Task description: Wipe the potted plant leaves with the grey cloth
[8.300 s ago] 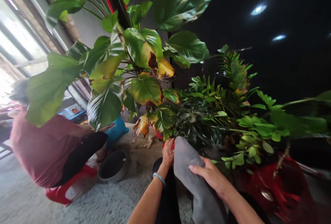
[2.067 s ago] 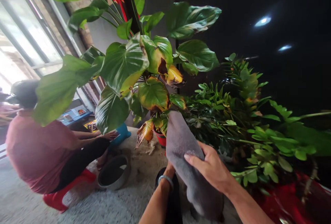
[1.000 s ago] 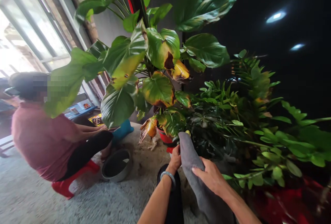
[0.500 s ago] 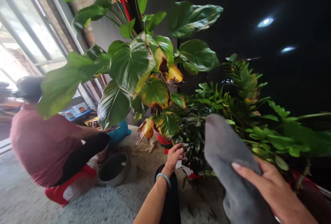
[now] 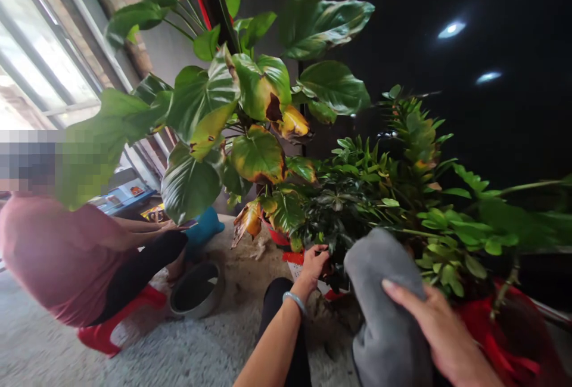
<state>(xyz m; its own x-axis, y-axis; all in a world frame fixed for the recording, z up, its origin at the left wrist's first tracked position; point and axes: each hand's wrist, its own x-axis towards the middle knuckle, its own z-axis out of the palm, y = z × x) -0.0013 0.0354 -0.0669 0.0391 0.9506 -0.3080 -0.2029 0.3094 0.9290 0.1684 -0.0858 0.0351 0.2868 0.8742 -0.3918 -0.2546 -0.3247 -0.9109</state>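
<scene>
My right hand (image 5: 435,327) presses a grey cloth (image 5: 384,309) against the low leaves of a small-leaved green plant (image 5: 424,220), fingers wrapped over the cloth. My left hand (image 5: 315,262), a bangle on its wrist, reaches into the dark leafy plant (image 5: 339,214) in the middle, fingers curled among its lower leaves by a red pot (image 5: 295,259). A tall plant with big green and yellowing leaves (image 5: 250,118) rises behind.
A person in a pink top (image 5: 58,256) squats on a red stool (image 5: 111,327) at the left. A grey metal bowl (image 5: 196,288) sits on the rough floor beside them. A red pot (image 5: 504,339) stands at the lower right. A window fills the far left.
My right hand has carried the grey cloth from beside the left hand over to the right plant and lowered it slightly. My left hand has let go of the cloth and reached into the dark leaves.
</scene>
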